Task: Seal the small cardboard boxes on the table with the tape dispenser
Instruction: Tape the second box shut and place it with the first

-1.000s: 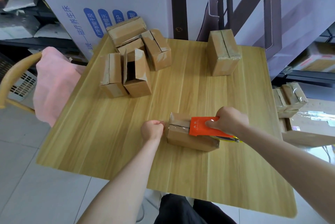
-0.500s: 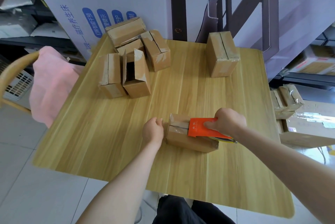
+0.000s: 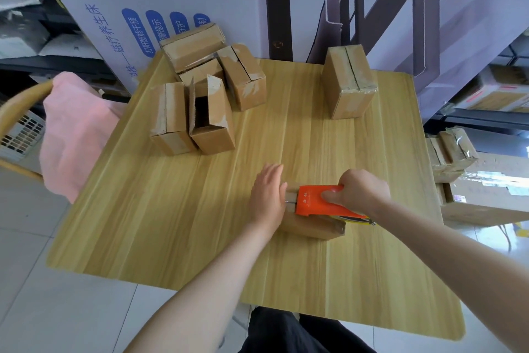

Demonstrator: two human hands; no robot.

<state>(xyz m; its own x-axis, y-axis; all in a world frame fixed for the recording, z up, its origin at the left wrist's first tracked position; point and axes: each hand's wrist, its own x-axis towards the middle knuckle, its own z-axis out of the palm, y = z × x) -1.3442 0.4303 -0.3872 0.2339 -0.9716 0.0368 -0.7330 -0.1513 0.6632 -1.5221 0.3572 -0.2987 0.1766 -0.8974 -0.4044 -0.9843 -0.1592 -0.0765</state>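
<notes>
A small cardboard box [image 3: 312, 226] lies near the middle of the wooden table [image 3: 177, 224]. On top of it sits an orange tape dispenser [image 3: 315, 200], gripped at its rear by my right hand [image 3: 360, 191]. My left hand [image 3: 267, 195] has straight fingers and presses flat against the box's left end, covering it. The dispenser's front edge reaches that left end. Several more small boxes [image 3: 206, 95] are grouped at the back left, one standing with its flaps apart [image 3: 210, 121]. Another closed box [image 3: 349, 81] stands at the back right.
A pink cloth [image 3: 74, 129] hangs over a wooden chair back left of the table. A large white printed carton stands behind the table. More cardboard boxes [image 3: 455, 152] are stacked on the floor to the right. My dark-clothed legs show under the near edge.
My left hand went from a curled fist beside the box to flat fingers pressed against its left end. The dispenser has slid left along the box top.
</notes>
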